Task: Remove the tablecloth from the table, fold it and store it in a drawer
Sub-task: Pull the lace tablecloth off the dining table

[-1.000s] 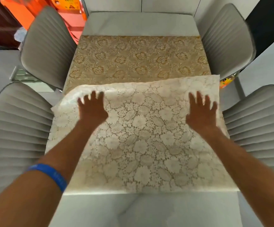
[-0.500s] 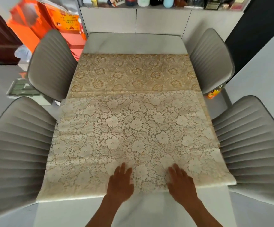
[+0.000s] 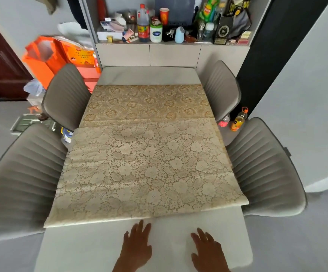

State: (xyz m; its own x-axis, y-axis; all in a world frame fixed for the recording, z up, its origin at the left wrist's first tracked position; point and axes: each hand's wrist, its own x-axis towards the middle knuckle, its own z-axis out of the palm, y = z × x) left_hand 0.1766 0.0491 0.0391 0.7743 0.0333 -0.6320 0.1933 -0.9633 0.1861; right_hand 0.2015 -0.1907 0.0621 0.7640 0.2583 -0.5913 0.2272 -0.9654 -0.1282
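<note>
A beige lace tablecloth (image 3: 145,163) lies on the white table (image 3: 92,244), its near part folded over so the pale underside faces up. The golden top side (image 3: 147,102) shows beyond the fold line. My left hand (image 3: 136,247) rests flat on the bare table just short of the cloth's near edge, fingers spread and empty. My right hand (image 3: 208,251) lies flat to the right of it, also empty and off the cloth.
Four grey padded chairs surround the table: near left (image 3: 21,179), far left (image 3: 66,95), far right (image 3: 221,89), near right (image 3: 263,169). A cabinet (image 3: 173,54) with a cluttered shelf stands behind. Bottles (image 3: 238,119) sit on the floor at right, orange boxes (image 3: 61,54) at left.
Both hands slid back toward me from the fold's far edge, across the cloth, onto the bare table. The view tilted up, showing the cabinet and shelf.
</note>
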